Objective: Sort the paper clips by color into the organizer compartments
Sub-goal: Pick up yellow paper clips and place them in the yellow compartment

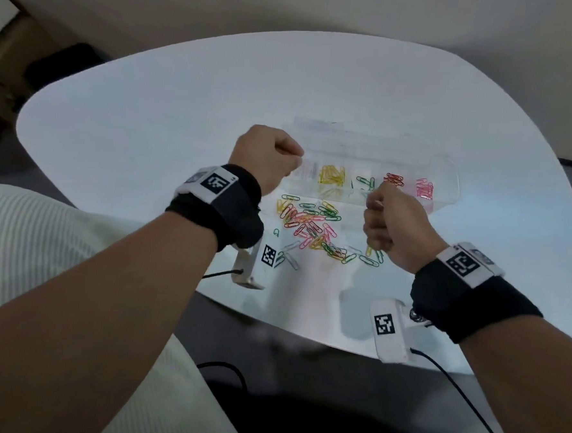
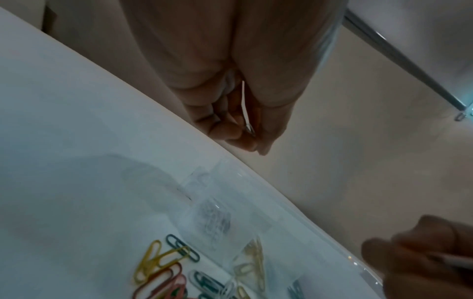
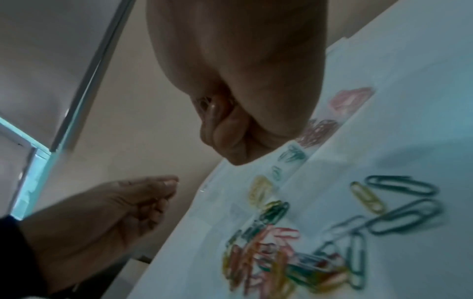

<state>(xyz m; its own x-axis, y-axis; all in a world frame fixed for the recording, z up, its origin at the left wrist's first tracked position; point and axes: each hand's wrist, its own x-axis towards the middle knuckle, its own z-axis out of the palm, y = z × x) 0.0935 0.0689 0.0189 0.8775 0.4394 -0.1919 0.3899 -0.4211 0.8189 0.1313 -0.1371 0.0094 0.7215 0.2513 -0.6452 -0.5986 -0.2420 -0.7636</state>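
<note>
A clear plastic organizer point(image 1: 448, 169) lies on the white table point(image 1: 183, 126), with white point(image 1: 305, 174), yellow point(image 1: 331, 175), green point(image 1: 365, 182), red point(image 1: 394, 180) and pink clips point(image 1: 425, 190) in separate compartments. In front of it is a mixed pile of paper clips point(image 1: 314, 229). My left hand point(image 1: 295, 156) hovers over the organizer's left end, fingers curled round a white paper clip point(image 2: 247, 113). My right hand point(image 1: 374, 205) is a fist at the organizer's front middle. It seems to hold a paper clip point(image 3: 206, 103) of unclear colour.
Loose clips lie scattered around the pile's edges, several green ones point(image 1: 369, 260) near my right wrist. The table's near edge point(image 1: 271, 322) runs just below my wrists, and cables hang there. A wall rises behind the table.
</note>
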